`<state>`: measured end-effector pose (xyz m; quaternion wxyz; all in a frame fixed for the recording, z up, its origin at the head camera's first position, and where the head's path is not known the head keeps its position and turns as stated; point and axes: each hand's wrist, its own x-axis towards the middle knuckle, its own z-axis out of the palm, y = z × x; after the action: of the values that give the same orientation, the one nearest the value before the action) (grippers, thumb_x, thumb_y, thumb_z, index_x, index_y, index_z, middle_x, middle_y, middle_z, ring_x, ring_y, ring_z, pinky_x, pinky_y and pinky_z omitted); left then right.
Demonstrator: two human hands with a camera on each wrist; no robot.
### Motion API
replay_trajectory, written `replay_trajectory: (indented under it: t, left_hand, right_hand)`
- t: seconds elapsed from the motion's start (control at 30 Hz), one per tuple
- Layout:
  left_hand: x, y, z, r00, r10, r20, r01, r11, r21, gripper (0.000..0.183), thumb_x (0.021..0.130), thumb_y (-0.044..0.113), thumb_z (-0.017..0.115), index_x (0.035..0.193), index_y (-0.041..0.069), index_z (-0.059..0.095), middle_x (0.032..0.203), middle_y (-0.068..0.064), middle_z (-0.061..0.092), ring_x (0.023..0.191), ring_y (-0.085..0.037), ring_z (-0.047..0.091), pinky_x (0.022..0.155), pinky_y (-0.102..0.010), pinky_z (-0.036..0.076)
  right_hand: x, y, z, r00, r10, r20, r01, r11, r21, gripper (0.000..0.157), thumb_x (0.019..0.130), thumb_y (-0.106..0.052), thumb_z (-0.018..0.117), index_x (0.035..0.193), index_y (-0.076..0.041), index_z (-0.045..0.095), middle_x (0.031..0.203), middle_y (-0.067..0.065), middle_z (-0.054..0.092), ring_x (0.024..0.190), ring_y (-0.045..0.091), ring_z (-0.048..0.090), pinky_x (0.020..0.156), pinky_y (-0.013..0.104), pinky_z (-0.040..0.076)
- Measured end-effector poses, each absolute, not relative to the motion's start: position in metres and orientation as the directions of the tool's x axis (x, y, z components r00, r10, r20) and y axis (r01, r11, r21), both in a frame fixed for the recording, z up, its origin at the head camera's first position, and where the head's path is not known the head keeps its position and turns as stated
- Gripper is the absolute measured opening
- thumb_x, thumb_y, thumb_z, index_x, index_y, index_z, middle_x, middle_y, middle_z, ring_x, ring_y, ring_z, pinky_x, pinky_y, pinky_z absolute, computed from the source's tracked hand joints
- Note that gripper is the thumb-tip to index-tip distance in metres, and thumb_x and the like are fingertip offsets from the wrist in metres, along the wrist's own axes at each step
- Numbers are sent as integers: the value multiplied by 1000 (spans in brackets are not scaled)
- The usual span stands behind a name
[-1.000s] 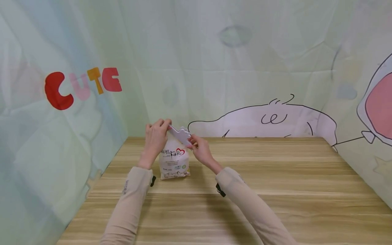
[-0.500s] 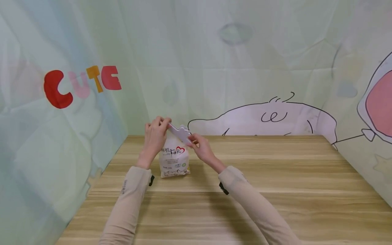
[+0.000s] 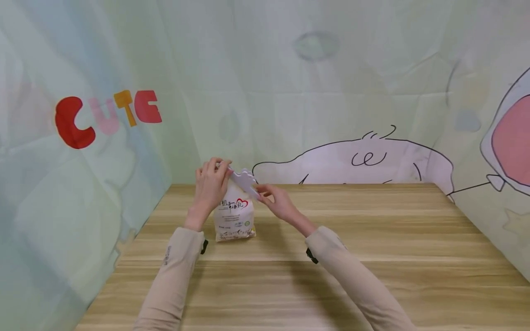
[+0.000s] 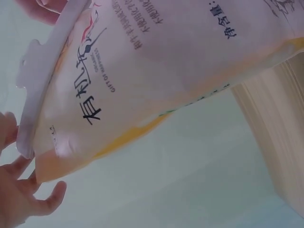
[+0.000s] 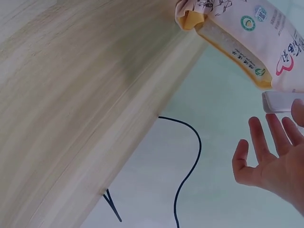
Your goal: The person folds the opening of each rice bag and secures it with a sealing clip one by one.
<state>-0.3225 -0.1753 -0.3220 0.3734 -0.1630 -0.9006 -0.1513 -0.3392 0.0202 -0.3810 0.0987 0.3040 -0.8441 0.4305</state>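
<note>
A white printed plastic bag (image 3: pixel 234 218) with yellow edges stands on the table. Across its top slants a white bag clip (image 3: pixel 245 182) with a wavy, cloud-like edge. My left hand (image 3: pixel 210 186) grips the clip's upper left end; in the left wrist view, fingers and thumb sit on either side of the clip (image 4: pixel 40 90) beside the bag's yellow corner. At the lower right end, my right hand (image 3: pixel 279 202) pinches the clip. The right wrist view shows the thumb and fingertips against the clip end (image 5: pixel 278 101), with the little finger held apart. The bag's top edge is hidden behind the clip.
The wood-grain table (image 3: pixel 372 253) extends to the right and front of the bag. Behind it hangs a pale green curtain (image 3: pixel 269 115) with cartoon prints, and another curtain side stands at the left with the letters CUTE (image 3: pixel 74 122).
My right forearm and wrist have swung a little to the right, while the fingertips stay at the clip's end. My left hand has barely moved. The bag stands where it was.
</note>
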Motion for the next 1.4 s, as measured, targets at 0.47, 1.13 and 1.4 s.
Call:
replay_trajectory:
  t: [0.47,1.13,1.4]
  left_hand:
    - [-326,-172,-325,-651,166,740,410,898,160,26,91,22,49,111,8,57,116,-16,52,94,-34,53,76,-49,34]
    - [-323,-180,-326,-674,173,718,415,893,175,30,90,22,51,117,10,54,106,-15,55,91,-32,50,74,-48,32]
    - [-323,-180,-321,-622,210,754,582,768,266,15,83,7,59,96,2,62,81,-13,57,75,-27,54,71,-40,40]
  right_hand:
    - [-337,33,-385,-772,-481,417,-620,424,-660,35,89,-15,54,121,-2,51,119,17,57,104,30,58,88,44,45]
    - [-334,23,-391,-829,-398,392,-547,435,-715,36,86,-14,57,120,-3,52,104,14,63,84,24,61,69,30,50]
    - [-332,18,-391,-813,-381,440,-576,420,-701,18,84,-12,60,100,-5,62,85,10,63,73,19,56,61,20,45]
